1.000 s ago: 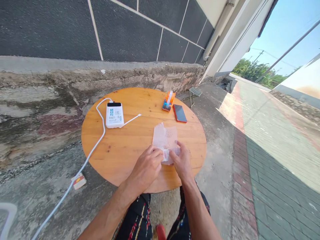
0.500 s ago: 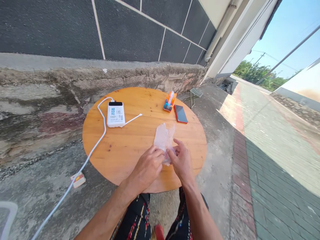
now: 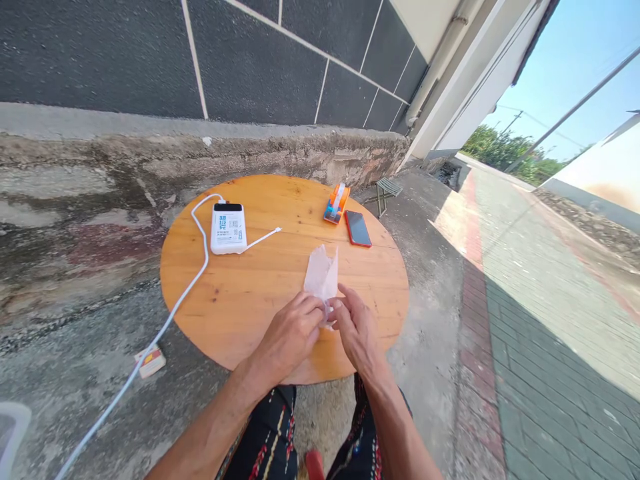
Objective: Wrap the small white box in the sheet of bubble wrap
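Note:
A thin, whitish, see-through plastic bag (image 3: 321, 270) lies crumpled near the front of the round wooden table (image 3: 260, 287). My left hand (image 3: 295, 325) has its fingers bent and closed on the bag's near left part. My right hand (image 3: 356, 327) is at the near right part, thumb and fingers pinching the plastic close to the left fingertips. The far end of the bag spreads flat away from both hands. What, if anything, is inside the bag is hidden by the fingers.
A white power bank (image 3: 229, 230) with a long white cable (image 3: 193, 283) stands at the table's left. An orange and blue tape dispenser (image 3: 337, 203) and a red-edged phone (image 3: 358, 229) lie at the back right. A folding stool (image 3: 387, 190) stands beyond; a small box (image 3: 151, 362) is on the ground.
The bag's far right part has folded inward, making it narrower. My right hand has shifted its fingers on the plastic. The view has moved slightly.

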`<move>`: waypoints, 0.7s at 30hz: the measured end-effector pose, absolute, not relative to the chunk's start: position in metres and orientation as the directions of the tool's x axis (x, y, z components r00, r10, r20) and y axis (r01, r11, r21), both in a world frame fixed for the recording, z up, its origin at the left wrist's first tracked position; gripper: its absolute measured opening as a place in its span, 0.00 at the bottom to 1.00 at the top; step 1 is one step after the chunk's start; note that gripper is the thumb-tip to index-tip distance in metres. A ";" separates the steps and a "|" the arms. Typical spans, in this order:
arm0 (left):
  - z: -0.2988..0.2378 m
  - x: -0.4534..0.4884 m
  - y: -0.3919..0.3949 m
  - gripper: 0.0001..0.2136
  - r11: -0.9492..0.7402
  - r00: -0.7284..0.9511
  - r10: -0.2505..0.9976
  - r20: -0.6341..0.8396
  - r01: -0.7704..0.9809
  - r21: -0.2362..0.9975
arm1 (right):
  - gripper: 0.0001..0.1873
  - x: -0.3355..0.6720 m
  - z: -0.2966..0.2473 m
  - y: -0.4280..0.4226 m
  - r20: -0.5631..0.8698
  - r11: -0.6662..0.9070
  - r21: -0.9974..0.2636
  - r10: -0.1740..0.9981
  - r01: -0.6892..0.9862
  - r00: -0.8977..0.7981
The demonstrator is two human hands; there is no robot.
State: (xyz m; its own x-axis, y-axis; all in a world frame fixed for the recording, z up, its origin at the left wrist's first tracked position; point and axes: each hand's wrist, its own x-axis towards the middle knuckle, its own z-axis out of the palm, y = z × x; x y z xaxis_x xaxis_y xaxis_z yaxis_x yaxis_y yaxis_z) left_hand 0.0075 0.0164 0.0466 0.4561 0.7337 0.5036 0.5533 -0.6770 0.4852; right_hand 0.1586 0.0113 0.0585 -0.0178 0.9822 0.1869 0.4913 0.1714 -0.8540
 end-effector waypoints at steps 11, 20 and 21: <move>0.040 0.005 0.017 0.10 -0.639 0.398 0.769 0.501 0.502 0.582 | 0.26 0.162 0.053 0.012 0.261 0.321 -0.740 0.947 0.591 -0.187; 0.046 0.009 0.013 0.10 -0.455 0.176 0.889 0.423 0.444 0.772 | 0.32 0.152 0.052 0.010 0.306 0.429 -0.410 0.896 0.805 -0.321; 0.047 0.012 0.012 0.09 -0.442 0.148 0.894 0.422 0.440 0.782 | 0.33 0.151 0.051 0.010 0.319 0.432 -0.387 0.892 0.814 -0.321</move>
